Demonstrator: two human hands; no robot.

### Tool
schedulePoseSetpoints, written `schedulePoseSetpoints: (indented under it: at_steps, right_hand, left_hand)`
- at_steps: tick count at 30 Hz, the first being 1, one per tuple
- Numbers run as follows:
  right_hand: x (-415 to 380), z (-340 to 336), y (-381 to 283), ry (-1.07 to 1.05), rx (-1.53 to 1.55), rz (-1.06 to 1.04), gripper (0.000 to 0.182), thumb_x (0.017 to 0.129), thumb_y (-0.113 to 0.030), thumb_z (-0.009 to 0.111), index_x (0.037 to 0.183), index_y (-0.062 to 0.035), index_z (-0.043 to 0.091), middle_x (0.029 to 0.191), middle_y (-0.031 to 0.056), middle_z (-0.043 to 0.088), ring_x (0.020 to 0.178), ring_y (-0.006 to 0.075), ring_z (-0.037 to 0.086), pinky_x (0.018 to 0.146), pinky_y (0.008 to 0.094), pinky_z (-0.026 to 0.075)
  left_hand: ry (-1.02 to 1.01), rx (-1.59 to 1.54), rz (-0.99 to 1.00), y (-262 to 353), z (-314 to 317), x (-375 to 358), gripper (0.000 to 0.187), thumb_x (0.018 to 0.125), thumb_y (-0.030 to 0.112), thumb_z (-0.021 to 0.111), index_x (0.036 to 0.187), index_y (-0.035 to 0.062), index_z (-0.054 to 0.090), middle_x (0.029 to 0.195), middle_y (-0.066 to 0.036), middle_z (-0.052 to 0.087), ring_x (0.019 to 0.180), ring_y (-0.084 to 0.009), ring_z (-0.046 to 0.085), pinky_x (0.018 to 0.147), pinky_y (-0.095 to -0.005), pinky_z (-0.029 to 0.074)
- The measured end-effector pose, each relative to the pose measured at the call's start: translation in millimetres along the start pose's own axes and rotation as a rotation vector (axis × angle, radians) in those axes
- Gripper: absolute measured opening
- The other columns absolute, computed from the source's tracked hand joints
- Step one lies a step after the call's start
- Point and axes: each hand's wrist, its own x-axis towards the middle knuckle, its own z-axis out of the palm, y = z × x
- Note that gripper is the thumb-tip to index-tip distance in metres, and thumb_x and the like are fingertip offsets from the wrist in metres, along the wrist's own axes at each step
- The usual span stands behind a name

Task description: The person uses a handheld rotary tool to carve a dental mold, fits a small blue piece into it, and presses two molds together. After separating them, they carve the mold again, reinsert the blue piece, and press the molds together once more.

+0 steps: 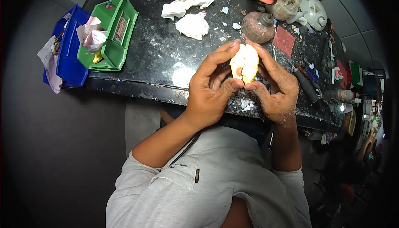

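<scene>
My left hand (216,80) and my right hand (276,78) are closed around a pale yellow dental cast (250,61), pressing it from both sides with thumbs and fingertips. A dark, uneven seam runs down its middle, with a pinkish patch at the lower left. Glare washes out much of its surface. The cast is held up above the near edge of the black worktop (151,53). White dust clings to my right hand and wrist. Pale chips (246,104) lie on the bench just under my hands.
At left stand a green bin (132,16) and a blue bin (72,57) holding papers. Crumpled white tissue (193,26), a dusty round burner (257,27), a red sheet (284,41), and a dark handpiece (306,88) lie around my hands. A white pot (314,12) is at back right.
</scene>
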Motion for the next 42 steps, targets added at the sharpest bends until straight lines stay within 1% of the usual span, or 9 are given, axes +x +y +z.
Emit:
schedulePoseSetpoints:
  at_steps: [2,5,7,10,29,31,34,37,42]
  right_hand:
    - [-0.5,-2.1,-0.5,0.022,0.041,0.039,0.067,0.081,-0.013,0.086,0.140,0.0054,0.059,0.142,0.0257,0.061,0.133,0.0333,0.060,0.112,0.0425,0.047]
    - [-0.1,-10.3,2.7,-0.029,-0.040,-0.054,0.066,0.081,-0.010,0.086,0.140,0.0052,0.060,0.141,0.0260,0.062,0.132,0.0324,0.060,0.110,0.0408,0.049]
    - [-2.3,-15.3,3.5,-0.121,-0.028,-0.046,0.068,0.084,0.001,0.080,0.145,0.0113,0.051,0.146,0.0300,0.055,0.138,0.0355,0.052,0.115,0.0425,0.045]
    - [-5.3,-10.3,2.5,-0.072,0.084,0.034,0.066,0.085,0.003,0.080,0.144,0.0115,0.051,0.147,0.0301,0.054,0.138,0.0349,0.053,0.115,0.0418,0.045]
    - [-11.4,-5.8,0.8,-0.035,0.156,0.129,0.068,0.086,0.004,0.079,0.146,0.0121,0.048,0.146,0.0294,0.054,0.136,0.0327,0.055,0.115,0.0416,0.045]
    - [-11.0,-5.8,6.5,0.017,0.108,0.047,0.065,0.086,-0.014,0.086,0.143,0.0023,0.058,0.129,0.0219,0.069,0.114,0.0180,0.067,0.097,0.0306,0.055]
    - [-11.5,-9.0,7.0,-0.006,0.156,0.219,0.063,0.089,-0.014,0.083,0.144,0.0023,0.057,0.130,0.0201,0.069,0.114,0.0149,0.067,0.098,0.0280,0.054]
    - [-11.0,-0.2,7.4,0.058,0.380,0.249,0.060,0.092,-0.013,0.079,0.146,0.0023,0.055,0.126,0.0176,0.071,0.111,0.0123,0.067,0.097,0.0264,0.054]
    - [-11.8,-3.7,7.4,0.041,0.343,0.304,0.061,0.093,-0.012,0.078,0.147,0.0020,0.054,0.116,0.0131,0.073,0.105,0.0085,0.065,0.091,0.0239,0.054]
  left_hand:
    - [0.015,0.035,0.000,-0.3,1.0,-0.4,0.058,0.095,0.012,0.074,0.146,-0.0023,0.050,0.155,-0.018,0.043,0.143,-0.0269,0.046,0.117,-0.0413,0.044]
    - [0.010,0.071,-0.004,-1.0,0.4,-2.2,0.058,0.095,0.011,0.074,0.146,-0.0030,0.049,0.154,-0.019,0.045,0.140,-0.0267,0.049,0.116,-0.0409,0.045]
    - [0.012,0.057,-0.007,-1.8,1.0,-2.3,0.058,0.095,0.011,0.073,0.146,-0.0035,0.049,0.154,-0.019,0.046,0.139,-0.0267,0.050,0.115,-0.0411,0.046]
    - [0.017,0.050,-0.013,-2.9,1.5,-1.6,0.058,0.095,0.010,0.073,0.145,-0.0045,0.049,0.153,-0.019,0.047,0.138,-0.0265,0.052,0.115,-0.0412,0.046]
    - [0.036,0.008,-0.023,-1.3,2.7,-2.6,0.058,0.094,0.009,0.076,0.144,-0.0058,0.051,0.147,-0.018,0.054,0.131,-0.0238,0.058,0.111,-0.0382,0.049]
    - [0.036,0.005,-0.024,-1.2,2.1,-2.3,0.057,0.093,0.008,0.077,0.143,-0.0060,0.052,0.146,-0.018,0.055,0.129,-0.0240,0.059,0.110,-0.0381,0.050]
    - [0.055,-0.007,-0.037,-1.5,2.7,-1.4,0.057,0.091,0.005,0.078,0.141,-0.0067,0.054,0.145,-0.018,0.056,0.128,-0.0242,0.060,0.108,-0.0376,0.052]
    - [0.079,-0.017,-0.053,-0.9,5.6,-0.9,0.055,0.090,0.003,0.079,0.139,-0.0075,0.056,0.144,-0.018,0.058,0.125,-0.0244,0.062,0.105,-0.0365,0.055]
    - [0.118,0.011,-0.033,-3.4,7.9,0.0,0.053,0.089,0.000,0.079,0.136,-0.0088,0.058,0.137,-0.018,0.063,0.117,-0.0242,0.067,0.098,-0.0339,0.058]
